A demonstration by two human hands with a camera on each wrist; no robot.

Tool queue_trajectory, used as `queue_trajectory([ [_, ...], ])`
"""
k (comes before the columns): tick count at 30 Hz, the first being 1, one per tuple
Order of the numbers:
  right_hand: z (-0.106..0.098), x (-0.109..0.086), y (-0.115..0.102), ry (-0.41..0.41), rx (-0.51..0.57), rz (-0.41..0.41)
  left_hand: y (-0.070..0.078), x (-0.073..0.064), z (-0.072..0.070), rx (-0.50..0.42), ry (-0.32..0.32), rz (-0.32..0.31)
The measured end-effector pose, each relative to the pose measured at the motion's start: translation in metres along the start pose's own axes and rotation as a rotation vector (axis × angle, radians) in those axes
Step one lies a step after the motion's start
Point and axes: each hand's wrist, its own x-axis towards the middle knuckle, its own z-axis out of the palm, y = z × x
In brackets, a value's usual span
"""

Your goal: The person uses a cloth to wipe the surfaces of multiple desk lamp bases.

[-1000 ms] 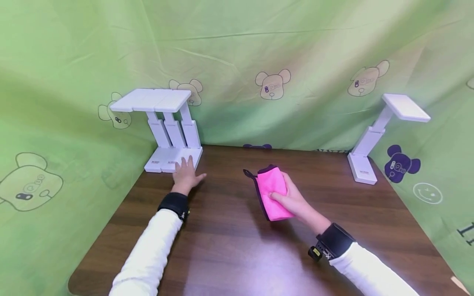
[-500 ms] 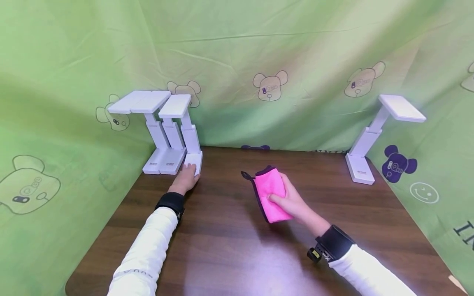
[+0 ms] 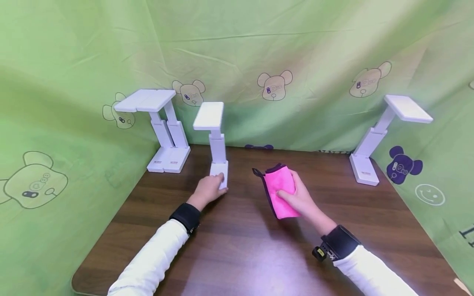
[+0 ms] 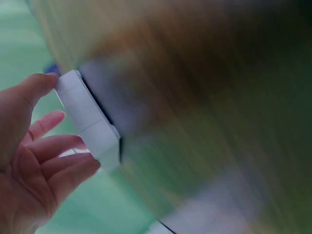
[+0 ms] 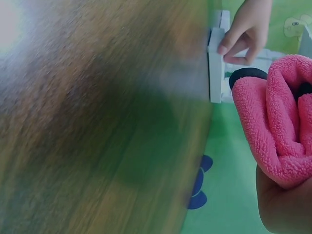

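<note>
My left hand [image 3: 208, 190] grips the front of the base of a white desk lamp [image 3: 217, 149] that stands upright on the table. The left wrist view shows the thumb at one end of the lamp's base [image 4: 90, 117] and the fingertips at the other. To the right, my right hand [image 3: 300, 200] holds a folded pink towel [image 3: 280, 193] with black edging and a hanging loop, raised above the tabletop. In the right wrist view the fluffy towel [image 5: 258, 122] hides most of that hand.
Two more white lamps [image 3: 168, 158] stand side by side at the back left of the brown wooden table [image 3: 237, 246]. Another white lamp [image 3: 364, 168] is at the back right. Green fabric [image 3: 229, 49] with bear prints hangs close behind the table and along its sides.
My left hand has come down onto the rightmost lamp of the left group, taken hold of its base and moved it right, away from the other two. The right hand keeps holding the towel.
</note>
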Motion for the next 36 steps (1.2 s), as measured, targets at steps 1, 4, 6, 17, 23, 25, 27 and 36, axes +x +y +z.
queue_trajectory([
  [1,-0.001,0.0,0.001,0.004,-0.015,0.0,0.01,-0.001,0.002,0.013,0.003,0.021],
  [4,-0.005,0.001,0.005,0.015,-0.039,-0.005,0.042,-0.002,0.006,0.07,-0.013,0.064],
  [6,-0.007,0.001,0.007,0.021,-0.056,-0.018,0.062,-0.004,0.008,0.094,-0.031,0.079],
  [17,-0.018,-0.004,0.011,0.036,-0.167,-0.066,0.134,-0.012,0.016,0.191,-0.016,0.118],
  [23,-0.015,0.0,0.01,0.075,-0.413,-0.144,0.151,-0.012,0.02,0.191,-0.017,0.128],
  [25,-0.011,0.002,0.008,0.081,-0.514,-0.195,0.154,-0.012,0.02,0.183,-0.031,0.148],
  [27,-0.006,0.004,0.006,0.094,-0.649,-0.265,0.154,-0.012,0.018,0.156,-0.051,0.171],
  [36,0.019,0.023,-0.002,0.14,-1.24,-0.696,0.13,-0.02,-0.009,-0.059,-0.13,0.216],
])
